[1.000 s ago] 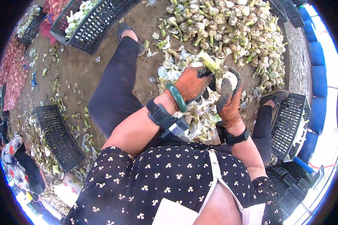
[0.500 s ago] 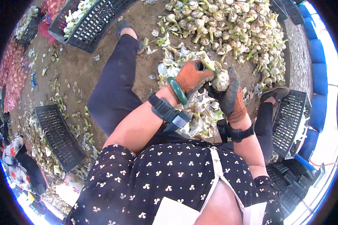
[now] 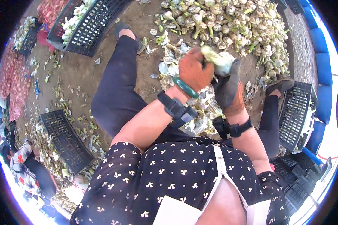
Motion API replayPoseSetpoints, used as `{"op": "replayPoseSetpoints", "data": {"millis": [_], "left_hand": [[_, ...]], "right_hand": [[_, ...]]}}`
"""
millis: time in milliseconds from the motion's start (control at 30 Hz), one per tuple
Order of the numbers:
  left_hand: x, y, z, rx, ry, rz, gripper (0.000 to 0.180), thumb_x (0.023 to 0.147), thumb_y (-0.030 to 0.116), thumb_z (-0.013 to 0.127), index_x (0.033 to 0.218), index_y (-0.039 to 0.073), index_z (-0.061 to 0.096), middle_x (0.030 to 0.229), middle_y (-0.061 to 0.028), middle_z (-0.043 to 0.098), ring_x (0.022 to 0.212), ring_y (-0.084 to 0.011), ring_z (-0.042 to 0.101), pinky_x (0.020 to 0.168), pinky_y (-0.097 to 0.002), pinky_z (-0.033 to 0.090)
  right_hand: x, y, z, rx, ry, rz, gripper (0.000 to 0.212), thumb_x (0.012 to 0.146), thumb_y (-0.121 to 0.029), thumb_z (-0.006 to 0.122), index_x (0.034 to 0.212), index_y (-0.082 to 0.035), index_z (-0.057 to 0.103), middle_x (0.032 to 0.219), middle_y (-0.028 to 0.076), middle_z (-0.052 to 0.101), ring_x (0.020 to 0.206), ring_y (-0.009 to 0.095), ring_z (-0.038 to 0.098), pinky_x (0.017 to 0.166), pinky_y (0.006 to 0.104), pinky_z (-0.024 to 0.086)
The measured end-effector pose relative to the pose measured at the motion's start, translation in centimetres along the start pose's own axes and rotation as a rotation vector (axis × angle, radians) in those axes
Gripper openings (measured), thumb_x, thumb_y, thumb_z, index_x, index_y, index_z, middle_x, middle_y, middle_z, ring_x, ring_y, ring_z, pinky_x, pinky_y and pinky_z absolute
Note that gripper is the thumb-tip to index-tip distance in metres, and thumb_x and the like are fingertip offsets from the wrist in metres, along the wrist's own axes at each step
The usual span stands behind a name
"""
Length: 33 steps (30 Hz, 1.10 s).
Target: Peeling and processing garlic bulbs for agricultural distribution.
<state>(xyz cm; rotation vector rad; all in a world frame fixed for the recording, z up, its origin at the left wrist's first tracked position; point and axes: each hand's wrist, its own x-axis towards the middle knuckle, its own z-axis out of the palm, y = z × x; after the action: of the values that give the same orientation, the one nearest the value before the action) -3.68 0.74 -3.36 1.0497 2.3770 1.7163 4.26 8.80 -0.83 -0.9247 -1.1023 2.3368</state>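
One pale bulb (image 3: 225, 64) with a thick greenish stem (image 3: 211, 56) is held up off the ground in front of the person, between two gloved hands. The right hand (image 3: 229, 90) is closed around the bulb, its dark-coated thumb laid along the bulb's right side. The left hand (image 3: 196, 71), in orange knit, is curled beside the stem; its own back covers the fingers, so I cannot tell whether they pinch anything.

Below the hands, a loose litter of papery white peelings (image 3: 204, 114) covers part of the brown dirt floor (image 3: 148, 84). The person's dark-trousered legs (image 3: 118, 86) are set wide on either side of it. Just beyond, a large heap of soil-stained bulbs (image 3: 229, 22), many with green stem stubs, spreads across the ground.

Farther out, a black slatted crate (image 3: 97, 30) at the upper left holds white and pale-green produce (image 3: 76, 22). A second crate (image 3: 65, 140) stands to the left among dry leaf scraps (image 3: 50, 153), and a third crate (image 3: 294, 116) is near the right foot. More black crates (image 3: 298, 183) are stacked at the lower right. Pinkish-red net bags (image 3: 15, 78) are piled along the left side; blue barrels (image 3: 323, 67) line the right, against bright light. Another person in a flowered top (image 3: 22, 168) is at the lower left.
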Motion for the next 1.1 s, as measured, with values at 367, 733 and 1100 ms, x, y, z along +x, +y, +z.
{"op": "replayPoseSetpoints", "data": {"millis": [367,733,1100], "left_hand": [[-1.2,1.9,0.0,-0.641,-0.237,-0.507,0.018,0.071,0.007,0.049,0.083,-0.002,0.06,0.065,-0.008,0.059,0.052,-0.0143,0.056,0.047,-0.0275,0.045],[-0.7,-1.1,-1.3,-0.004,-0.163,-0.047,0.014,0.072,0.007,0.05,0.068,-0.003,0.059,0.064,-0.007,0.059,0.058,-0.0142,0.057,0.053,-0.0276,0.045],[0.6,-8.8,-4.1,0.298,-0.028,-0.353,0.012,0.069,0.014,0.057,0.073,0.006,0.065,0.068,-0.0145,0.062,0.062,-0.0279,0.061,0.056,-0.0374,0.048]], "right_hand": [[3.5,1.7,-7.0,-0.993,-0.4,-0.562,0.027,0.083,-0.018,0.054,0.107,-0.006,0.052,0.099,0.008,0.058,0.093,0.019,0.056,0.082,0.0318,0.045],[4.9,1.7,-4.8,-1.066,-0.407,-0.657,0.028,0.081,-0.016,0.056,0.107,-0.006,0.056,0.098,0.01,0.062,0.089,0.024,0.06,0.077,0.0323,0.047],[3.4,1.0,-4.6,0.397,-0.554,0.495,0.041,0.088,-0.043,0.044,0.103,-0.006,0.055,0.071,0.005,0.06,0.055,0.018,0.056,0.047,0.0325,0.045]]}}
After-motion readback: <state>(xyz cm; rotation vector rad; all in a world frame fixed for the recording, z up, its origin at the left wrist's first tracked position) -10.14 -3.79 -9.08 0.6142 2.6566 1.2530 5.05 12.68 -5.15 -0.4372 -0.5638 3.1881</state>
